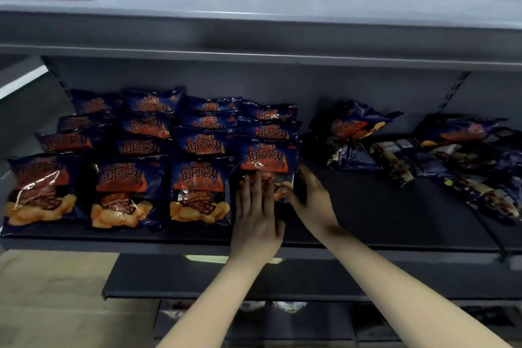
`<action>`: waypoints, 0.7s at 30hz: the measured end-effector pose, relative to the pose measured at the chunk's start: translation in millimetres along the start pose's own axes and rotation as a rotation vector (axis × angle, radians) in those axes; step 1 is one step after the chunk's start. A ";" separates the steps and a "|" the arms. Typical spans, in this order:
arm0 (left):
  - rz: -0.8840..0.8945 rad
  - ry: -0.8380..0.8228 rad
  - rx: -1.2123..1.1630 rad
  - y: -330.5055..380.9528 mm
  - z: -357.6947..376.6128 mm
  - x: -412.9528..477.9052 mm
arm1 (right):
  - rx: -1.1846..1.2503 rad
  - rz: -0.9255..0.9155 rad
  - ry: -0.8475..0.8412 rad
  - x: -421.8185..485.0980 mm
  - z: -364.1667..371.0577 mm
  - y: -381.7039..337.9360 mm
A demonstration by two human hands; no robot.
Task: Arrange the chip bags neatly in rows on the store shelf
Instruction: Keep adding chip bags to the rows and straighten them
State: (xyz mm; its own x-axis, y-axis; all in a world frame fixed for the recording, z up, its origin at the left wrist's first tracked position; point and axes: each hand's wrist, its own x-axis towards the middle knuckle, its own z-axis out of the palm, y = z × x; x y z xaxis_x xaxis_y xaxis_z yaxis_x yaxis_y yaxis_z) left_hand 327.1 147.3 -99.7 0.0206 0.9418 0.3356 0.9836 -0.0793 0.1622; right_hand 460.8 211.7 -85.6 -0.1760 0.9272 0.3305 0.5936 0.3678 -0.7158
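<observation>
- The store shelf has bare dark board to the right of the work, so there seems to be room for further columns; keep each one straight from back to front edge
- The arranged bags fill the left part in overlapping rows, labels facing up; they set the pattern to match
- The loose pile lies jumbled at the right, well apart from the hands, and looks like the stock yet to be sorted
- The front bag sits at the head of the fourth column, just beside the neighbouring bag; its lower edge should probably come level with that one, label square
- The left hand lies flat on the bag's lower face, fingers straight; press lightly, since chips crush
- The right hand holds the bag's right edge, thumb on the front; use it to nudge the bag leftward and close the gap
</observation>
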 end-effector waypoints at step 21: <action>0.249 0.189 -0.145 -7.2 -0.6 -6.2 | 0.018 0.045 0.136 -6.4 -2.1 -4.5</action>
State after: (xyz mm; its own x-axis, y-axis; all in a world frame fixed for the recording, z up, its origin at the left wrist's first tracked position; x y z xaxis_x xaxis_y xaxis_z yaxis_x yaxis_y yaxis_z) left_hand 319.9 141.8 -102.4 0.2104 0.8116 0.5450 0.9165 -0.3578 0.1791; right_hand 461.0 204.0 -83.3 -0.0406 0.9253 0.3771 0.5839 0.3283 -0.7425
